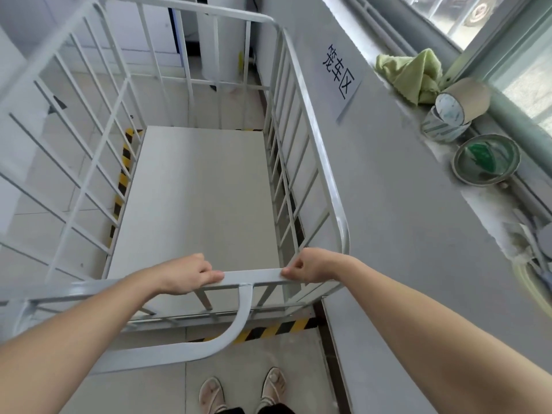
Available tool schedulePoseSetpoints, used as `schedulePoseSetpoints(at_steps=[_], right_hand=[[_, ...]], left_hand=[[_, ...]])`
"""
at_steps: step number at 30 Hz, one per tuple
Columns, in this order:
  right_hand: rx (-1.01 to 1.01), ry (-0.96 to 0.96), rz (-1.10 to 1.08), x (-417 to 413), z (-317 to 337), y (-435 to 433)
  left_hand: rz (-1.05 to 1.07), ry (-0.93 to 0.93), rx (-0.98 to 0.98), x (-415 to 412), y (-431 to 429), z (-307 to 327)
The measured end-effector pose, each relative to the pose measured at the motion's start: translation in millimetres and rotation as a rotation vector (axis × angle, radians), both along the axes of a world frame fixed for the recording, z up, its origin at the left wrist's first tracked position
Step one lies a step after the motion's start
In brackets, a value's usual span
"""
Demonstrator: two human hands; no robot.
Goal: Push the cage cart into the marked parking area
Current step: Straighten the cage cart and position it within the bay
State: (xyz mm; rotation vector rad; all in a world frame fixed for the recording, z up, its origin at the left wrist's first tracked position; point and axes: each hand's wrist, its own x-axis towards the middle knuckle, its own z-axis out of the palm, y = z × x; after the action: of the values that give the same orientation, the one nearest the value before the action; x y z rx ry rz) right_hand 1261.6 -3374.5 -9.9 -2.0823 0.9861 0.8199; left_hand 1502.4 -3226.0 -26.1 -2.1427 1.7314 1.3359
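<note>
Left hand [186, 274] and right hand [310, 268] both clench the near top rail of the cage cart [197, 192], which stretches lengthwise straight ahead between striped floor tape [122, 177] (left) and wall [418, 234].

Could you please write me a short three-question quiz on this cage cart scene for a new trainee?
1. True or false: both the left hand and the right hand grip the near top rail of the cage cart.
2. Which side of the cart is the wall sign on? A) left B) right C) behind the person
3. Fill in: the black and yellow floor tape shows along the cart's left side and at its ____ end.

Key: 1 true; 2 B; 3 near.
</note>
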Motion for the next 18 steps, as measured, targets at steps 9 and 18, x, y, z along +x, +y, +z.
schedulePoseSetpoints(at_steps=[9,18], right_hand=[[-0.005,-0.002,-0.03,13,1,13],[-0.014,0.011,0.048,64,1,53]], left_hand=[[-0.028,0.0,0.032,19,8,-2],[0.048,-0.036,0.073,71,42,4]])
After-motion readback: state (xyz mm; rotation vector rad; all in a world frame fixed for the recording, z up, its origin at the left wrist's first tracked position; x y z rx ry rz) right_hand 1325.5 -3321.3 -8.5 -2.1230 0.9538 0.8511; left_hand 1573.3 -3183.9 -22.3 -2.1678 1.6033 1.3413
